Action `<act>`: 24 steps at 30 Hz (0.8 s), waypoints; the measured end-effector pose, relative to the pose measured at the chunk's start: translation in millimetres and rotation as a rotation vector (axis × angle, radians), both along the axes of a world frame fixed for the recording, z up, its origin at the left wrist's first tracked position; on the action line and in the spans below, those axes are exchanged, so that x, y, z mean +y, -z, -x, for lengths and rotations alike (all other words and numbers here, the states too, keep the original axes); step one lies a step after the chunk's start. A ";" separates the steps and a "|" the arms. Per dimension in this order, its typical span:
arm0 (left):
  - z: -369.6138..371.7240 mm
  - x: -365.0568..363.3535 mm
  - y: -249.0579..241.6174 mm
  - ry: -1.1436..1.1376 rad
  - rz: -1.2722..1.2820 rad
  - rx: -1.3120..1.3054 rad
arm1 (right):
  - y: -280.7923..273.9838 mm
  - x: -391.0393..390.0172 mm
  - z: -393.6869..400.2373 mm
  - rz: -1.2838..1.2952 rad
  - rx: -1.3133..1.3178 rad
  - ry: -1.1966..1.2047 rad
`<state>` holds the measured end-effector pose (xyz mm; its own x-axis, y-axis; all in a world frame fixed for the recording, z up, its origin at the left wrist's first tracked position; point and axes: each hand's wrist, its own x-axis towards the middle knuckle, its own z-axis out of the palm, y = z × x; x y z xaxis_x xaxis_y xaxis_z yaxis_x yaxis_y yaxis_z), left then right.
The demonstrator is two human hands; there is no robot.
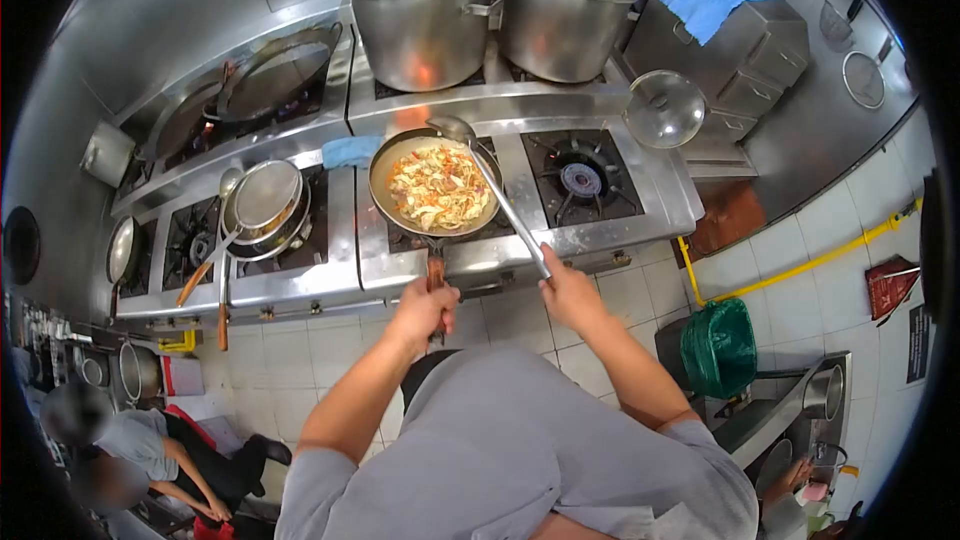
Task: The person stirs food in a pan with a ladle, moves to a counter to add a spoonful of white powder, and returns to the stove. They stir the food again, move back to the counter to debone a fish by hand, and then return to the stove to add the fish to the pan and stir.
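Observation:
A frying pan (381, 186) rests on the front of the stove, filled with shredded pale and orange food (438, 186). My left hand (424, 312) is closed around the pan's wooden handle. In my right hand (573, 292) is the end of a long metal ladle (512, 212), which slants up and left across the pan. The ladle's bowl lies at the pan's far right rim, above the food. A folded blue cloth (351, 151) sits on the stovetop just left of the pan.
Two large stockpots (424, 35) stand behind the pan. An unlit burner (581, 178) is to the right, with a round metal lid (665, 109) beyond it. Strainers (268, 196) sit over a pan at left. Another person (180, 460) is at lower left; a green-lined bin (718, 345) is at right.

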<state>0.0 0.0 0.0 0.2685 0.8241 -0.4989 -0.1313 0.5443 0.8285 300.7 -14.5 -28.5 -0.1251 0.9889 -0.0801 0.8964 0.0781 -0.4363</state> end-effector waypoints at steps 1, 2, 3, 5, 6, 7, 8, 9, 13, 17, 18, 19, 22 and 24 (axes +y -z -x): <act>-2.7 1.8 3.8 0.021 -0.102 0.084 | 18.5 12.5 6.5 -0.050 0.057 0.031; -8.5 -4.0 0.8 -0.010 -0.200 0.154 | 29.3 19.5 15.2 -0.096 0.117 0.062; -36.9 -63.3 4.8 -0.026 -0.109 0.207 | 13.1 -41.4 0.6 0.005 0.072 0.070; -43.6 -62.9 11.0 -0.038 -0.096 0.229 | -8.3 -37.2 18.2 0.439 0.580 0.230; -34.0 -48.3 10.0 -0.046 -0.109 0.239 | -16.4 -28.4 24.9 0.429 0.590 0.217; -24.1 -34.3 10.1 -0.037 -0.087 0.219 | -24.9 -24.6 26.6 0.647 0.902 0.200; -16.8 -25.3 11.6 -0.027 -0.052 0.194 | -36.9 -25.8 25.9 0.877 1.209 0.188; -12.4 -13.5 14.2 -0.008 -0.022 0.155 | -58.3 -22.6 23.2 1.024 1.438 0.258; -6.3 -12.7 9.0 -0.059 0.094 -0.073 | -66.4 -16.8 6.0 1.254 1.775 0.337; -0.5 16.4 43.4 -0.132 0.076 -0.133 | -94.4 -23.9 21.6 0.959 1.318 0.229; -4.5 9.8 38.7 -0.137 0.077 -0.138 | -90.7 -28.2 24.9 0.831 1.059 0.127; -11.0 0.0 29.1 -0.084 0.079 -0.103 | -90.8 -30.9 23.9 0.829 1.050 0.124; -8.6 1.0 36.3 -0.055 0.098 -0.082 | -89.3 -29.5 21.5 0.483 0.501 0.061; 4.5 13.4 72.3 -0.119 0.098 -0.076 | -86.7 -29.6 17.6 0.339 0.348 0.047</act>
<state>-4.5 13.4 -72.3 0.2123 0.8006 -0.5603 -0.2597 0.5990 0.7575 283.1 -44.0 58.2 -0.1574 0.9195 -0.3602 0.6916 -0.1577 -0.7048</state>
